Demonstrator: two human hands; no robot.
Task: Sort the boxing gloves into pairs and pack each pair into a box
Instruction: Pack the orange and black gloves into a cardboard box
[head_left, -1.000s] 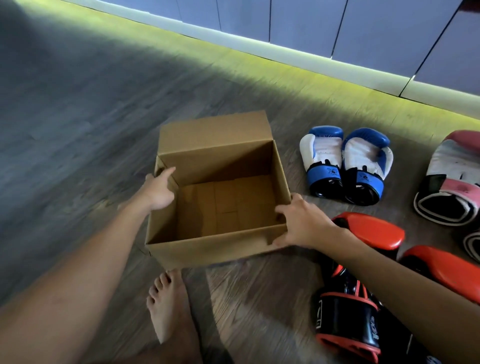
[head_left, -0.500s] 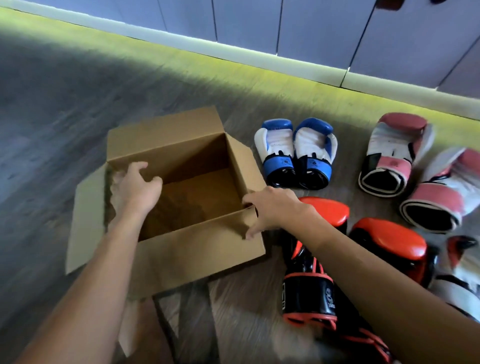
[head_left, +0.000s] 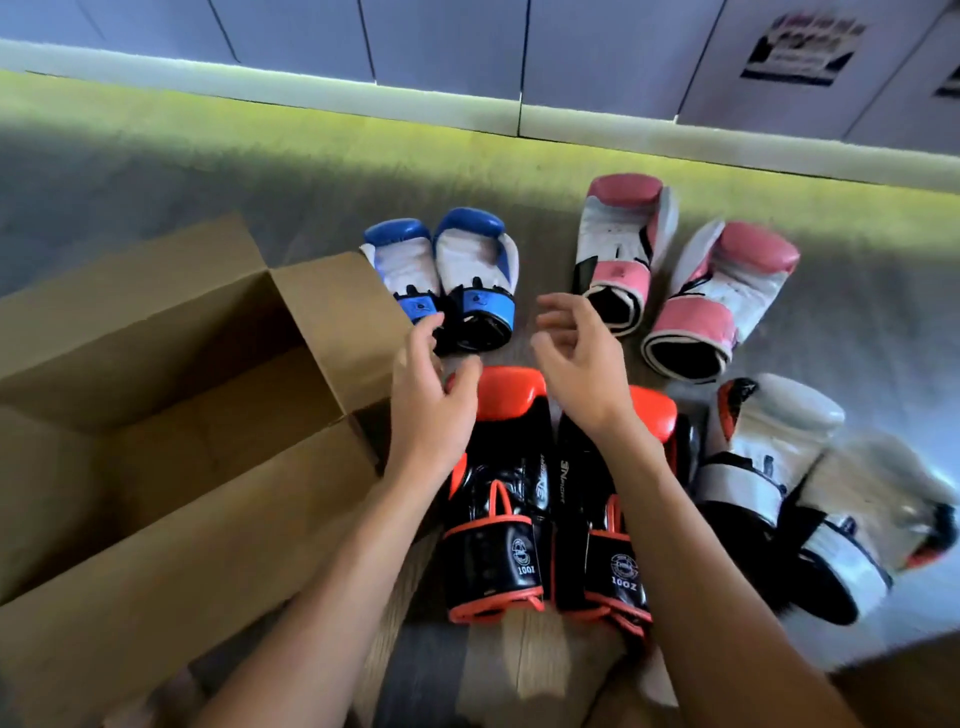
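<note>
Fingers (head_left: 425, 330) of the left hand (head_left: 426, 395) loosely curled, gripping nothing; same for the right hand (head_left: 576, 369), slightly spread and holding nothing. At the left of the frame, the cardboard box (head_left: 130, 332), open, nothing visible inside, its right flap (head_left: 343, 306) folded out toward the gloves. Just right of that flap, the left hand, hovering mid-frame with its fingertips at the cuff of the nearer glove of the blue pair (head_left: 467, 260); touching or just short of it, cannot tell through the blur. Blue pair side by side directly above the fingertips in the frame, long axes running up and down, cuffs toward the hands, padded ends toward the top. Below, under both wrists, the orange-and-black pair (head_left: 498, 519), lying the same way, cuffs toward the bottom edge. Right hand just right of the blue cuffs, between them and the pink pair (head_left: 621, 244) at upper right. At lower right, the white pair (head_left: 758, 452), tilted and blurred. All four pairs apparently matched already, none boxed yet. Probably the blue pair first: left hand nearer, cuffs facing the fingers, box close by on the left.
</note>
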